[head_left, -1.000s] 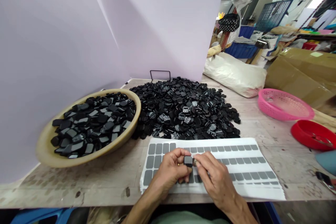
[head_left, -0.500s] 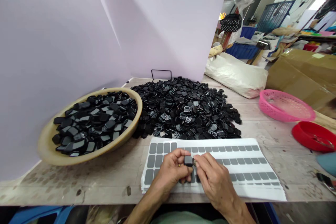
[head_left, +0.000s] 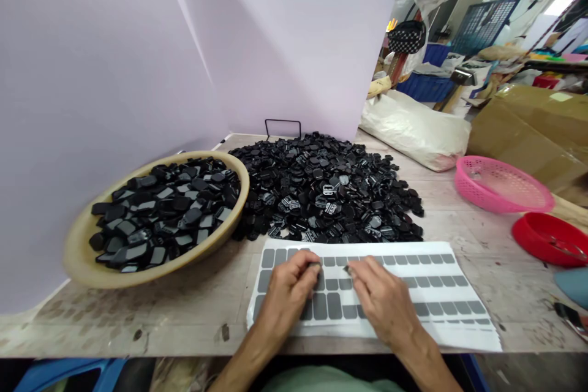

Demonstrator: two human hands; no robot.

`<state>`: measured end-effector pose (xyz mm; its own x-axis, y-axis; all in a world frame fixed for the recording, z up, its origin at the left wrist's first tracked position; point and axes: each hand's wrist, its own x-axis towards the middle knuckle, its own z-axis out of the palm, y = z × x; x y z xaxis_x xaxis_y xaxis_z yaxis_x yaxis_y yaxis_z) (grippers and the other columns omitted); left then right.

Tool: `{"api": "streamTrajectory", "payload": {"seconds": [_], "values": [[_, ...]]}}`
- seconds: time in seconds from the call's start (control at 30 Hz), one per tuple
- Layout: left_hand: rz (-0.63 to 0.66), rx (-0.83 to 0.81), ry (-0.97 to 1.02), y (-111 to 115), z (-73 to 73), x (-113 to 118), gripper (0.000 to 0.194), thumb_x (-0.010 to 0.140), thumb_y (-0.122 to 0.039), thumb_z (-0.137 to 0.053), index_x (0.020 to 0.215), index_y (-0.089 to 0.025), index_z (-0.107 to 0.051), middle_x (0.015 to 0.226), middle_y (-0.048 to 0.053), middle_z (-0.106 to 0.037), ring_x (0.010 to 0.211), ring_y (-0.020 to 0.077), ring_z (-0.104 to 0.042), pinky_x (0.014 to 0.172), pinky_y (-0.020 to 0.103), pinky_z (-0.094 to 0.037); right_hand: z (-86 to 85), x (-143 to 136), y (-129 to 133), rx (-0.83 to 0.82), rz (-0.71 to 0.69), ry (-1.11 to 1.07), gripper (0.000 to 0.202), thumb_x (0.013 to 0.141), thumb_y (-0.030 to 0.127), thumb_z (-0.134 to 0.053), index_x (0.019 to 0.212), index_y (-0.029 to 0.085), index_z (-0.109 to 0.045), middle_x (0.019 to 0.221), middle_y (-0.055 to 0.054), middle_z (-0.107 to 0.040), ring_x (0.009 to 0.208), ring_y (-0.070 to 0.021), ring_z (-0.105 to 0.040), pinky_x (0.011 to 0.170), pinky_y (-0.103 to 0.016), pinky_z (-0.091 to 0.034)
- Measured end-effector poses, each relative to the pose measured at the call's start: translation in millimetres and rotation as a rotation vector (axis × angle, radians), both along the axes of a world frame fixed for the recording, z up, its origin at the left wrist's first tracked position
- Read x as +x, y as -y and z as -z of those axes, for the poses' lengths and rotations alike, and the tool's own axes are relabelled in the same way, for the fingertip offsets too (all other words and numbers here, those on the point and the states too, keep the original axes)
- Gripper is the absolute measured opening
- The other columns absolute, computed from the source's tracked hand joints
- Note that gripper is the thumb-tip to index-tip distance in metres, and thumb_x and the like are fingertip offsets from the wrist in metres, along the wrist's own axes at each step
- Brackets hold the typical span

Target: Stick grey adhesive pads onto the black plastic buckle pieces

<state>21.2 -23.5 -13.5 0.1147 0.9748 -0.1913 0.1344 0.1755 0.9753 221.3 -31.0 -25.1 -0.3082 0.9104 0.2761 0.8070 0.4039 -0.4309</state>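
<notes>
Both forearms rise from the near edge of the table (head_left: 184,318) and slant inward, backs of the hands upward. The left hand (head_left: 293,285) has its fingers curled, thumb and index tips drawn together; whether anything sits between them cannot be told. The right hand (head_left: 381,297), apart from it, pinches a small dark object (head_left: 348,269) at its fingertips, the other fingers bent under. Both are over white paper sheets with grey rounded-rectangle stickers (head_left: 432,282), in front of a heap of black plastic pieces (head_left: 331,190).
</notes>
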Motion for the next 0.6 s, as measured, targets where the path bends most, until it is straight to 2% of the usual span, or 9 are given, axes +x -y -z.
{"api": "streamTrajectory", "payload": {"seconds": [0.1,0.2,0.33,0.47,0.6], "values": [[-0.025,0.029,-0.135,1,-2.3,-15,0.021,0.085,-0.036,-0.054,0.094,-0.019,-0.062,0.059,-0.004,-0.048,0.054,0.0107,-0.043,0.05,0.02,-0.032,-1.8,14,-4,-0.029,0.104,0.062,0.022,0.092,0.017,-0.037,0.096,0.021,-0.058,0.085,-0.003,-0.06,0.068,-0.016,-0.059,0.057,-0.027,-0.042],[0.167,0.034,-0.198,9,-3.8,-19,0.021,0.087,-0.035,-0.05,0.092,-0.02,-0.064,0.059,-0.004,-0.048,0.055,0.0114,-0.041,0.051,0.021,-0.029,-5.8,15,0,-0.086,0.028,0.136,0.018,0.089,0.015,-0.039,0.087,0.022,-0.055,0.079,0.0,-0.059,0.066,-0.0156,-0.057,0.057,-0.027,-0.038],[0.417,0.133,-0.265,22,-11.2,-14,0.019,0.086,-0.023,-0.048,0.09,-0.022,-0.066,0.07,-0.002,-0.059,0.065,0.0139,-0.05,0.061,0.022,-0.035,-9.2,1,10,-0.116,-0.037,0.242,0.015,0.085,0.012,-0.041,0.079,0.021,-0.051,0.075,0.0,-0.056,0.064,-0.0155,-0.054,0.055,-0.029,-0.033],[0.565,0.181,-0.339,29,-21.7,-12,0.021,0.08,-0.011,-0.047,0.082,-0.023,-0.064,0.073,-0.002,-0.061,0.068,0.0145,-0.053,0.065,0.022,-0.034,-10.4,-5,16,-0.165,-0.068,0.274,0.015,0.085,0.011,-0.041,0.078,0.021,-0.05,0.077,-0.001,-0.056,0.064,-0.0159,-0.054,0.055,-0.029,-0.031],[0.648,0.189,-0.414,30,-26.4,-12,0.024,0.076,-0.003,-0.044,0.076,-0.022,-0.058,0.072,-0.003,-0.056,0.069,0.0137,-0.052,0.064,0.022,-0.032,-12.1,-8,18,-0.195,-0.064,0.277,0.016,0.088,0.013,-0.04,0.078,0.021,-0.049,0.078,-0.001,-0.055,0.065,-0.0158,-0.055,0.056,-0.029,-0.032]]}}
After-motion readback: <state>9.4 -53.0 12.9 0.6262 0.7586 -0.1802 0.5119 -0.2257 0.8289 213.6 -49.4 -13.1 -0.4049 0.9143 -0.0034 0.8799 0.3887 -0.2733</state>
